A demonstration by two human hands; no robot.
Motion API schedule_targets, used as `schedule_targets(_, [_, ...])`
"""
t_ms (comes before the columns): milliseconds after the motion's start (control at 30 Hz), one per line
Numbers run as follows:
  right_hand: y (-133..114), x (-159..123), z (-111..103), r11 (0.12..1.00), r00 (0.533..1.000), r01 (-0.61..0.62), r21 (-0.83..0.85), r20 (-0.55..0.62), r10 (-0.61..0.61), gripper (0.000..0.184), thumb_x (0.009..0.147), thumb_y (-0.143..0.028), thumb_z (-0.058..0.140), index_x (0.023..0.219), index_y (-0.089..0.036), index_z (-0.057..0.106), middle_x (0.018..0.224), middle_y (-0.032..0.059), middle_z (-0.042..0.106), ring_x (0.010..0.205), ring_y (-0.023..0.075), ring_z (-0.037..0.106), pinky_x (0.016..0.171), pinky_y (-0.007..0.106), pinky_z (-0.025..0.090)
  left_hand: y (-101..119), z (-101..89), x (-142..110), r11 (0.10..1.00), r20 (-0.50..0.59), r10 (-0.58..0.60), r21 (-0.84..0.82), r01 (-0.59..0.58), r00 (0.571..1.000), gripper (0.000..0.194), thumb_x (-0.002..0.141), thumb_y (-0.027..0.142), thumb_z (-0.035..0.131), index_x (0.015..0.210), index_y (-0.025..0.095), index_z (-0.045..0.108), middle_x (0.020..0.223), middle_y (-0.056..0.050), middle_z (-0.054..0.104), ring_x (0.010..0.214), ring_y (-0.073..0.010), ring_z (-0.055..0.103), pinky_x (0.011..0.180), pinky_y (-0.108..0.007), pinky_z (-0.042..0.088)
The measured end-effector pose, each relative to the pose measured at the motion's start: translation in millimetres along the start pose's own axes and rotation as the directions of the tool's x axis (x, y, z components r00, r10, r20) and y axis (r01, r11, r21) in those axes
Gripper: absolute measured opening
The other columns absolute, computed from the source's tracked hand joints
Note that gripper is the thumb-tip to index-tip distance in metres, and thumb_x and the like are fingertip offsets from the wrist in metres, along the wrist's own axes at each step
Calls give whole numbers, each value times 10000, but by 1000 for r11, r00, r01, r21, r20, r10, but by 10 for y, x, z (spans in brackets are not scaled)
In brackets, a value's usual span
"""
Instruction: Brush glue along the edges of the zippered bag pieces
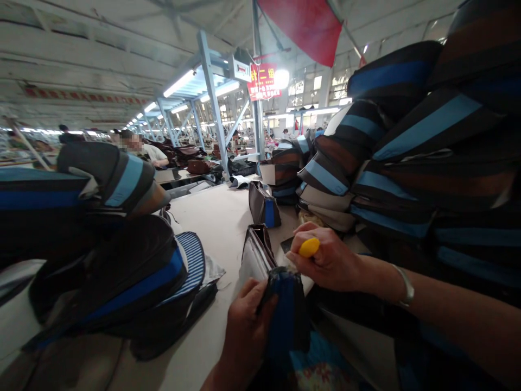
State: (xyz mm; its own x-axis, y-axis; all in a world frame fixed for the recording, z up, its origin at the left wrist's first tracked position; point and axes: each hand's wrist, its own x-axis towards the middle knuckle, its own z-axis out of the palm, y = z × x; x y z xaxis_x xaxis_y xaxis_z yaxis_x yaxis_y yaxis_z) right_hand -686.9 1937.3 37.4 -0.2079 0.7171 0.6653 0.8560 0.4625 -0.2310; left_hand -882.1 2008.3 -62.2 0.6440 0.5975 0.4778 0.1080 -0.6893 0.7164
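Observation:
My left hand point(246, 326) is closed on the near end of a dark bag piece point(288, 312) with a blue stripe, its thumb lying along the side. Just above the piece's top edge, my right hand point(328, 258) is wrapped round a tool with a rounded yellow handle point(309, 247). The tool's working end is hidden, so I cannot tell its kind or whether it touches the edge. Beyond my left fingers stands an open dark brown bag piece point(260, 244) with a pale side. Farther back, a smaller dark piece with a blue stripe point(264, 206) sits upright on the table.
Stacked dark bags with blue stripes point(431, 125) rise high on the right. Another heap of striped bag parts point(134, 282) covers the left side of the pale table point(199, 209). A person point(157, 155) is at work beyond, near a blue metal post point(214, 103).

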Motion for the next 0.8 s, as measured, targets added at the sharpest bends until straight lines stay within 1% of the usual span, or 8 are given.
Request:
schedule_targets(67, [16, 1, -91, 1000, 998, -21, -22, -55, 20, 172, 908, -206, 553, 742, -207, 506, 671, -19, 561, 616, 141, 525, 805, 335, 451, -58, 55, -10, 974, -138, 130, 202, -100, 982, 170, 936, 276, 557, 1067, 193, 628, 883, -42, 615, 791, -152, 625, 736, -245, 513])
schedule_targets(167, [-60, 60, -284, 992, 984, -115, 45, -134, 120, 167, 942, -251, 547, 782, -205, 539, 723, -1, 586, 677, 152, 574, 667, 286, 439, -121, 127, 13, 849, -250, 383, 475, -232, 889, 219, 917, 186, 584, 1135, 158, 586, 911, -60, 641, 806, -160, 637, 736, -259, 527])
schedule_targets(300, [-199, 179, -410, 979, 971, -149, 142, -167, 172, 168, 952, -286, 569, 808, -200, 568, 755, -4, 601, 670, 136, 567, 630, 261, 427, -75, 159, 59, 655, -80, 611, 609, -447, 787, 236, 912, 82, 530, 1144, 75, 571, 854, -82, 641, 763, -175, 612, 687, -295, 526])
schedule_targets(400, [-222, 230, -331, 969, 977, -156, 191, -112, 180, 191, 948, -291, 564, 784, -193, 567, 712, -15, 575, 598, 114, 514, 581, 242, 405, 9, 175, 69, 573, 45, 643, 634, -519, 765, 200, 904, 74, 527, 1094, 61, 586, 785, -57, 620, 672, -166, 571, 602, -304, 496])
schedule_targets(467, [-193, 235, -245, 983, 990, -142, 118, 39, 138, 211, 931, -265, 553, 735, -187, 551, 647, -21, 540, 567, 115, 488, 584, 250, 390, 49, 194, 70, 561, 49, 645, 647, -517, 762, 159, 891, 74, 546, 1042, 74, 596, 739, -33, 596, 624, -162, 541, 550, -307, 463])
schedule_targets(567, [-135, 221, -181, 995, 960, -49, -88, 269, 71, 220, 882, -212, 543, 665, -190, 509, 580, -15, 516, 570, 139, 499, 669, 286, 409, 73, 221, 72, 563, 53, 646, 640, -523, 761, 131, 904, 84, 517, 1005, 88, 600, 725, -27, 585, 609, -167, 531, 523, -313, 444])
schedule_targets(667, [-128, 209, -212, 979, 971, 14, -203, 238, 35, 203, 877, -207, 509, 674, -196, 495, 589, -2, 536, 578, 152, 519, 754, 320, 432, 84, 234, 81, 562, 68, 640, 637, -527, 765, 165, 916, 83, 490, 1044, 76, 593, 749, -36, 598, 626, -168, 543, 537, -311, 456])
schedule_targets(800, [-144, 184, -205, 986, 978, 87, -143, 201, -57, 224, 917, -245, 480, 697, -203, 490, 582, -19, 534, 530, 135, 488, 757, 314, 438, 103, 247, 101, 567, 53, 637, 644, -514, 769, 102, 907, 78, 499, 919, 117, 593, 711, -25, 578, 605, -169, 536, 516, -306, 439])
